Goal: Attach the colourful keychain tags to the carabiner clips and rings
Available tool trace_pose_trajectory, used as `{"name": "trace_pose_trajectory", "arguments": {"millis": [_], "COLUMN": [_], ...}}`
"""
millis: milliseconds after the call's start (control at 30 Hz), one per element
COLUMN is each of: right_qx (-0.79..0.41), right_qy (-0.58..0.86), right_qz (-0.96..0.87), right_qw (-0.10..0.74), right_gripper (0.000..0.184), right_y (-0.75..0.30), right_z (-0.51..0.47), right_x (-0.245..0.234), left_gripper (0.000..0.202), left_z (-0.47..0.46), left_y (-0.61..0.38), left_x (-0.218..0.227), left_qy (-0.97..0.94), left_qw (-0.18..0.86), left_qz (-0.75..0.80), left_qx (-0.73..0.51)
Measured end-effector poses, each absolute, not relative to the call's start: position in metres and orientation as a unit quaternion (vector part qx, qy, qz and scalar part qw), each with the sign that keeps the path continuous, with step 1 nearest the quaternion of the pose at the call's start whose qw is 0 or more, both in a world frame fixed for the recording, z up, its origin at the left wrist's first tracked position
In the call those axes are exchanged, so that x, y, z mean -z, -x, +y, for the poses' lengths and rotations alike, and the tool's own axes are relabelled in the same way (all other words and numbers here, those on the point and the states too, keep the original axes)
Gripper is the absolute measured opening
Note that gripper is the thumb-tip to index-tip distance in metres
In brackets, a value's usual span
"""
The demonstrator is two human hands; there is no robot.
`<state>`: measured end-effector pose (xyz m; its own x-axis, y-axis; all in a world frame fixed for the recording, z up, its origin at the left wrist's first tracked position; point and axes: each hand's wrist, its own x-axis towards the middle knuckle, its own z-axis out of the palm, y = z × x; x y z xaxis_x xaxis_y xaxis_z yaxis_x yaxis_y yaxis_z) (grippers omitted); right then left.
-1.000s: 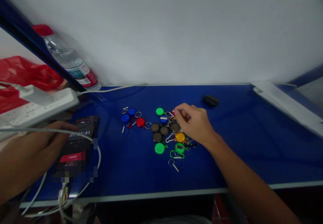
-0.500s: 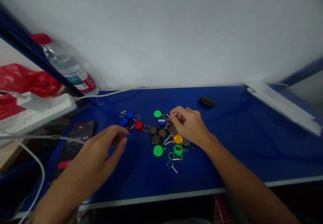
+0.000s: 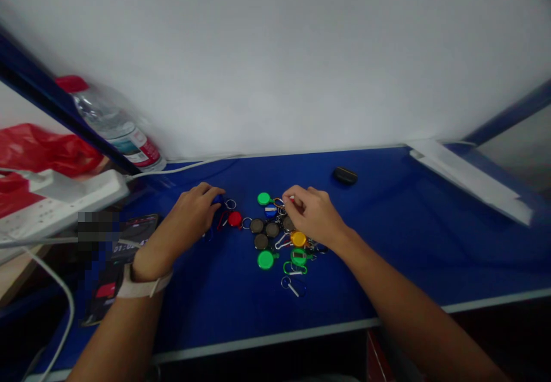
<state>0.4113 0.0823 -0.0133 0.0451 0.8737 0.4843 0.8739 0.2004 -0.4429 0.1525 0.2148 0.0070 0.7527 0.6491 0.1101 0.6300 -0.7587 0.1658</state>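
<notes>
My left hand (image 3: 191,215) is closed over the blue badge reel (image 3: 218,199) at the left of the group, its fingertips on the reel. A red badge reel (image 3: 235,219) with a key ring lies just right of that hand. My right hand (image 3: 312,213) hovers over the pile's right side, thumb and index finger pinched near a small red bit and an orange carabiner (image 3: 278,202); what they grip is mostly hidden. Around it lie several dark reels (image 3: 272,230), a yellow reel (image 3: 298,238), a green reel (image 3: 266,260) and a green carabiner (image 3: 295,268).
A black oval case (image 3: 345,175) lies behind the pile. White papers (image 3: 469,181) rest at the right. On the left are a phone (image 3: 129,250), a power strip (image 3: 94,190), a water bottle (image 3: 120,129) and white cables. The blue desk (image 3: 344,307) meets a white wall.
My left hand has moved forward from beside the red reel and closed over the blue reel. My right hand keeps its pinch at the pile. The view has shifted slightly.
</notes>
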Motion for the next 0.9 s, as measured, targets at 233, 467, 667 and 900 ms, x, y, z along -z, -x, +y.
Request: {"name": "trace_pose_trajectory", "arguments": {"millis": [233,467,667,900], "right_qx": [-0.035,-0.093,-0.029,-0.033], "right_qy": [0.609,0.536,0.519,0.490], "right_qz": [-0.686,-0.682,-0.717,-0.721], "right_qw": [0.396,0.489,0.464,0.489], "right_gripper": [0.015,0.021,0.014,0.011], "right_y": [-0.407,-0.396,-0.387,-0.384], "right_z": [0.081,0.077,0.077,0.078], "right_x": [0.010,0.007,0.014,0.016], "left_gripper": [0.041,0.035,0.030,0.026], "left_z": [0.201,0.178,0.166,0.158], "left_y": [-0.179,-0.210,-0.211,-0.210], "left_x": [-0.046,-0.035,-0.019,-0.017], "left_qy": [-0.891,-0.858,-0.832,-0.824], "left_qw": [0.235,0.382,0.438,0.455], "left_qz": [0.336,0.275,0.257,0.246], "left_qx": [-0.195,-0.205,-0.222,-0.232]}}
